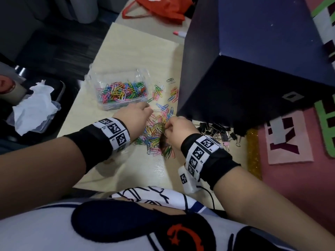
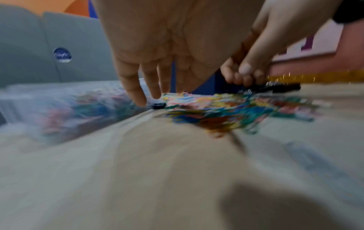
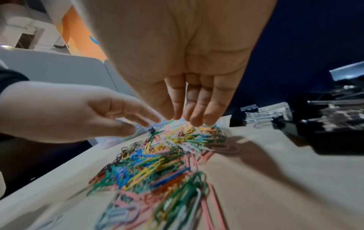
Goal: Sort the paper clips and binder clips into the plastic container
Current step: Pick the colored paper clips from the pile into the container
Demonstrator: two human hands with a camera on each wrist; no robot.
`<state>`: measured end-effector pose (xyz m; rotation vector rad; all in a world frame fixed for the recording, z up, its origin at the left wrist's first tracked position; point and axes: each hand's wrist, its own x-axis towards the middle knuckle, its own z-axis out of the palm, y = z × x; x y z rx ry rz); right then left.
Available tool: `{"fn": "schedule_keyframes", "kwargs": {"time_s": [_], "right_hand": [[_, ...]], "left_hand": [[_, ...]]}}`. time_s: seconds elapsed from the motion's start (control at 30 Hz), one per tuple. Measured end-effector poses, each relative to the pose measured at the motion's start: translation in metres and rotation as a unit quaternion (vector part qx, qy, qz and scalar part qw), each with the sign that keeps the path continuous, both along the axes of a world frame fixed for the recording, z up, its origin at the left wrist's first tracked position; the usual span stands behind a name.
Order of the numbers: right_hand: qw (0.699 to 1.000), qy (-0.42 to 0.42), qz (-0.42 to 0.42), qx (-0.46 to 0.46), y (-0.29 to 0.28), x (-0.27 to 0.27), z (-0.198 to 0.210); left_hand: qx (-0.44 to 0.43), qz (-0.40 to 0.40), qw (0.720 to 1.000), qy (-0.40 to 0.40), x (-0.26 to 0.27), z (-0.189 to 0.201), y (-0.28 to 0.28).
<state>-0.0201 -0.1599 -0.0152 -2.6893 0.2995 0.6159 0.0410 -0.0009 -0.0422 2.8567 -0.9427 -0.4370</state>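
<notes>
A clear plastic container (image 1: 121, 91) holding coloured paper clips stands on the pale table (image 1: 137, 169). Right of it and nearer to me, a loose pile of coloured paper clips (image 1: 155, 134) covers the table. Black binder clips (image 1: 217, 131) lie heaped at the pile's right. My left hand (image 1: 147, 108) hovers at the container's near right corner, its fingers (image 2: 138, 93) straight and empty. My right hand (image 1: 167, 126) has thumb and fingertips (image 3: 208, 118) drawn together on the paper clips (image 3: 177, 140). One small black binder clip (image 3: 152, 130) lies among them by the container.
A large dark blue box (image 1: 244, 87) rises right behind the clips. A tray with crumpled tissue (image 1: 34, 109) sits off the table's left edge. An orange bag (image 1: 159, 8) and a pink marker (image 1: 179, 33) lie at the far end.
</notes>
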Motion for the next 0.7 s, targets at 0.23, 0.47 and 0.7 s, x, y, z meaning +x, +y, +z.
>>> {"fn": "schedule_keyframes", "kwargs": {"time_s": [0.23,0.47,0.7], "right_hand": [[0.996,-0.076,0.002,0.037,0.018,0.03,-0.004],[0.995,-0.083,-0.053,0.009,0.028,0.095,-0.018],[0.994,-0.023,-0.055,-0.091,0.02,0.142,-0.034]], "left_hand": [[0.06,-0.043,0.997,-0.008,0.013,-0.007,0.031],[0.057,-0.01,0.998,0.024,0.012,-0.008,0.058],[0.089,-0.021,0.995,0.048,0.012,-0.004,0.081]]}}
